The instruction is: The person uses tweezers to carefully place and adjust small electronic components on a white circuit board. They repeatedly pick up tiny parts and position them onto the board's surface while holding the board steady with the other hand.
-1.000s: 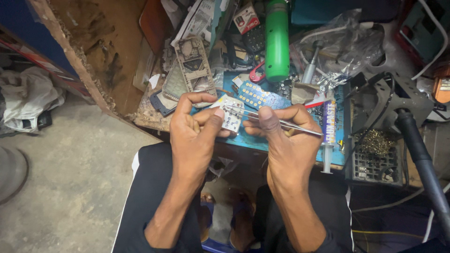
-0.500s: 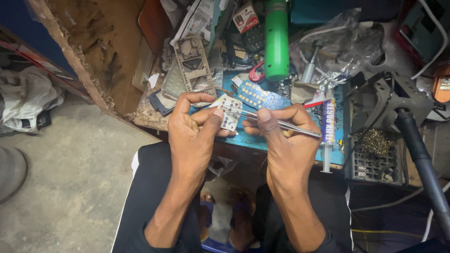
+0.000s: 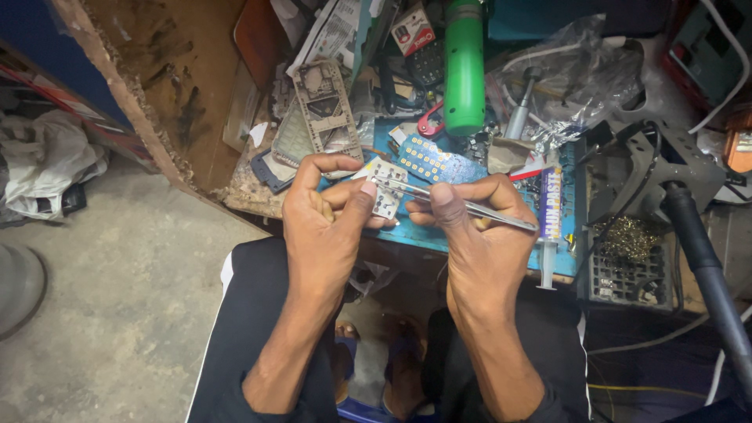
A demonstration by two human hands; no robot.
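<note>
My left hand (image 3: pixel 325 227) has its grip closed on a small white circuit board (image 3: pixel 384 192), held above the cluttered counter (image 3: pixel 439 235). My right hand (image 3: pixel 482 235) pinches metal tweezers (image 3: pixel 462 205), tips on the board at my nine o'clock. A green cylinder (image 3: pixel 464 66) stands at twelve o'clock.

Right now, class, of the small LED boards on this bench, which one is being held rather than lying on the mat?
The small white LED board, pinched in the left hand, with the right hand's tweezers touching it. The blue-backed LED board lies loose on the mat behind.
</note>
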